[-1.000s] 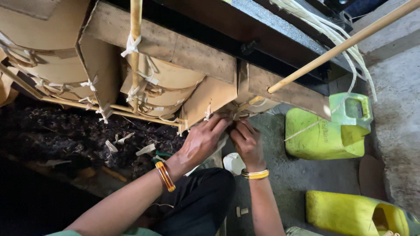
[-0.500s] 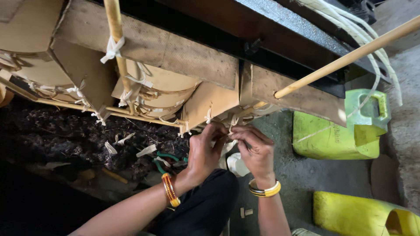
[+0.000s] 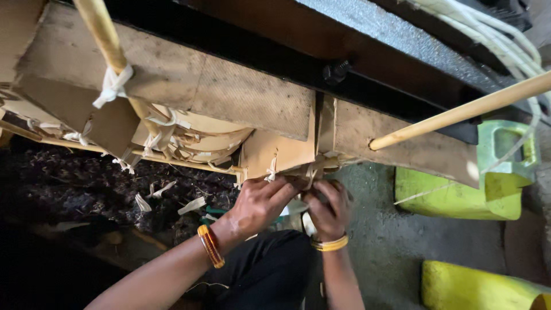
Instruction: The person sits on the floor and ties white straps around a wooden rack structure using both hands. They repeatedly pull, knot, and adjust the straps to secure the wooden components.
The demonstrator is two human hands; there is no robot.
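Hands meeting at lower edge of cardboard panel (image 3: 281, 152), centre of view, under a long horizontal board. Left hand (image 3: 261, 204), fingers curled and pressed together, pinching a pale strip tie (image 3: 271, 170) hanging from that edge. Right hand (image 3: 330, 209) just beside it, touching knuckle to knuckle, fingers bunched closed around the same knot of strips; exactly what is gripped hidden by the fingers. Orange bangle (image 3: 210, 245) on left wrist, yellow bangle (image 3: 329, 245) on right.

Very little free room above: worn wooden board (image 3: 229, 92) directly over the hands, a second board (image 3: 419, 152) to the right, dark beam behind both. Thin bamboo stick (image 3: 465, 110) slanting out rightward from the second board. Thicker bamboo pole (image 3: 106, 40) upper left, bound with white knotted strip (image 3: 112, 86). Stacked curved cardboard pieces (image 3: 195, 138) left of the panel, more white ties along their lower rail.

Open space only downward: dark littered ground (image 3: 86, 189) at left, grey concrete floor (image 3: 413, 241) at right. Yellow-green plastic can (image 3: 459, 192) well right of the hands, another yellow can (image 3: 476, 287) at bottom right corner.
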